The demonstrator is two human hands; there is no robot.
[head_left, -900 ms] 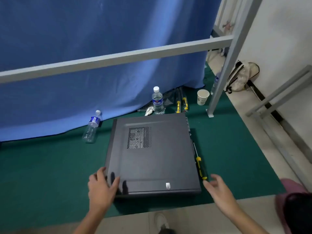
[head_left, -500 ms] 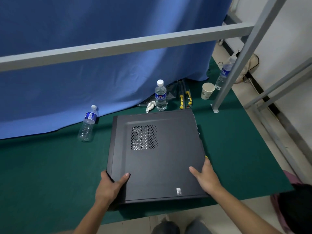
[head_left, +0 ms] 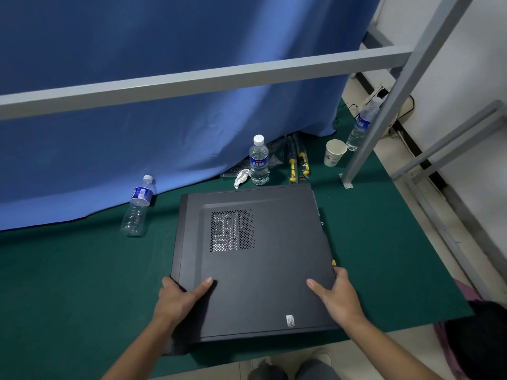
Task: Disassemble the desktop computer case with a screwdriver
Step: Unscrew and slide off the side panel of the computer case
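both hands (head_left: 181, 300) now gripping case (head_left: 255, 264) sides — screwdriver (head_left: 333, 263) nearly hidden

We had open green mat (head_left: 68, 283) left and right of the case (head_left: 255, 264), but bottles (head_left: 258, 160), a paper cup (head_left: 334, 152) and the grey post (head_left: 384, 111) crowded its far edge.

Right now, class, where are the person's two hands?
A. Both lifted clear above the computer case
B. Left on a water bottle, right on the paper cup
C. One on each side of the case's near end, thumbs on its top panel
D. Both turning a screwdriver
C: the left hand grips the near-left edge of the computer case and the right hand the near-right edge, each thumb lying on the top panel.
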